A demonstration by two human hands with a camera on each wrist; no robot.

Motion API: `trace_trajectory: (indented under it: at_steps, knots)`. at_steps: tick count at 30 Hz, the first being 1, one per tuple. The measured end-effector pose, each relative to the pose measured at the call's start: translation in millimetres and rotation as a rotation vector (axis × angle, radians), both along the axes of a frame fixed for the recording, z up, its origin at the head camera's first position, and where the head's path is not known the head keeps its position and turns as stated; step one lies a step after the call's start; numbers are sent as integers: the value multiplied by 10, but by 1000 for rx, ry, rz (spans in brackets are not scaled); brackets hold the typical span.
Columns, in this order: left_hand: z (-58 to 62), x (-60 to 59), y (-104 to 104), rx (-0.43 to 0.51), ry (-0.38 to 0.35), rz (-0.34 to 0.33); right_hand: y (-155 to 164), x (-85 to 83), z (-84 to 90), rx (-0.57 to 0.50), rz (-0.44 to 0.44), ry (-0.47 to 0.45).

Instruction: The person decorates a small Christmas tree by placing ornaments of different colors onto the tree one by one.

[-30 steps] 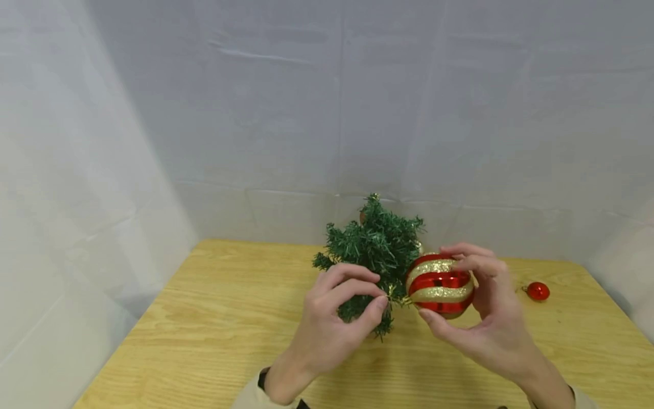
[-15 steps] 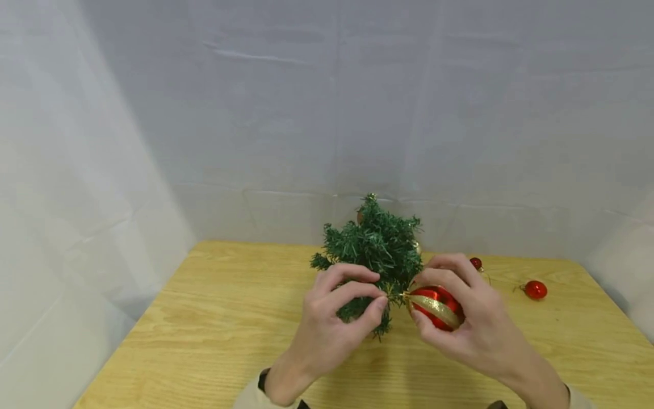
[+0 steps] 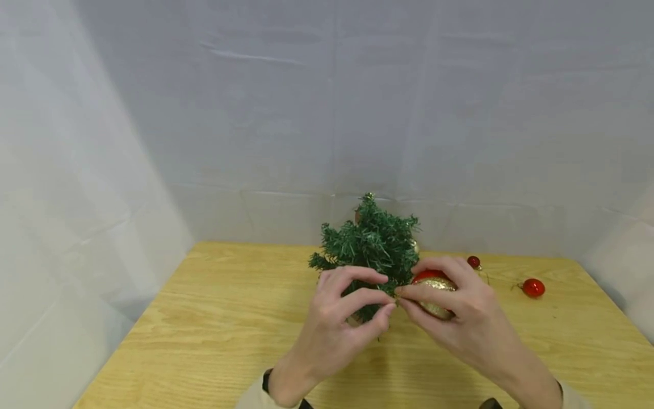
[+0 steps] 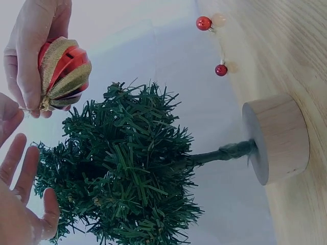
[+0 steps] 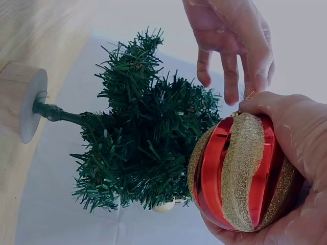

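A small green tree [image 3: 373,244] stands on a round wooden base [image 4: 278,138] on the wooden table [image 3: 230,318]. My right hand [image 3: 460,307] grips a red and gold striped ornament [image 3: 434,284] right against the tree's front right branches. The ornament's gold cap [image 4: 45,104] points toward my left hand. My left hand [image 3: 357,301] hovers at the front branches with its fingers loosely curled, and its fingertips almost meet my right index finger. In the right wrist view the left hand [image 5: 230,41] hangs above the ornament [image 5: 235,173] and holds nothing.
Two small red baubles [image 3: 473,262] [image 3: 533,287] lie on the table to the right of the tree. A pale bauble [image 5: 164,206] hangs in the tree's branches. White cloth walls close in the back and sides of the table.
My right hand turned the ornament and brought it left and closer to the tree, so its fingers now cover more of it. My left hand stayed at the front branches.
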State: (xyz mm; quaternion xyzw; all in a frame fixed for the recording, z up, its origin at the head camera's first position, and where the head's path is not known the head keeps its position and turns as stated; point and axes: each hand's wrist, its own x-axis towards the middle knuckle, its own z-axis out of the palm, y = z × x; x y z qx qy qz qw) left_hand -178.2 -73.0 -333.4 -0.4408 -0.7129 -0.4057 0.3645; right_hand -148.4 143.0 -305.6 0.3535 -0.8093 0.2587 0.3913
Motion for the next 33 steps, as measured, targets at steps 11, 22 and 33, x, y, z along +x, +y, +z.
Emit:
trace_trajectory:
  at_steps: [11, 22, 33]
  knots:
    - [25, -11, 9, -34, 34, 53, -26, -26, -44, -52, 15, 3]
    - [2, -50, 17, -110, 98, 178, -66, -35, -188, -124, 2, -108]
    - [-1, -75, 60, -206, 370, 392, -100, -115, -304, -51, -15, 25]
